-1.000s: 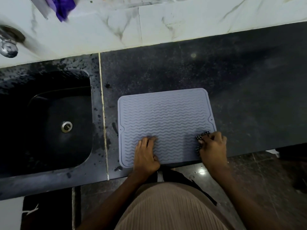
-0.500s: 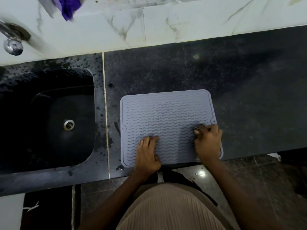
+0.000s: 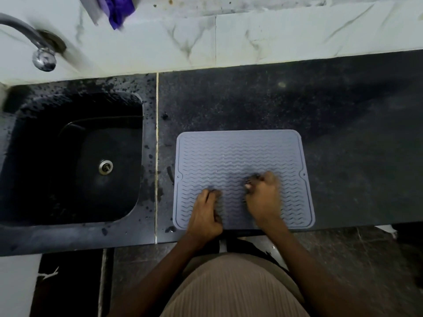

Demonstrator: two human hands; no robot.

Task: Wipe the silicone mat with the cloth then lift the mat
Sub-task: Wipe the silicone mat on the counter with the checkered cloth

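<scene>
A grey silicone mat (image 3: 240,156) is lying flat on the dark counter (image 3: 343,133), right of the sink (image 3: 68,156). The left hand (image 3: 204,216) is pressing its near part while the right hand (image 3: 263,197) is gripping a dark cloth (image 3: 251,178) on it.

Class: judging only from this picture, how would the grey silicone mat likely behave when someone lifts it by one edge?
The mat lies thin and flat on the counter, so it probably droops rather than staying stiff. It looks light for its area. Its wavy ridges likely give fingers some grip.
</scene>
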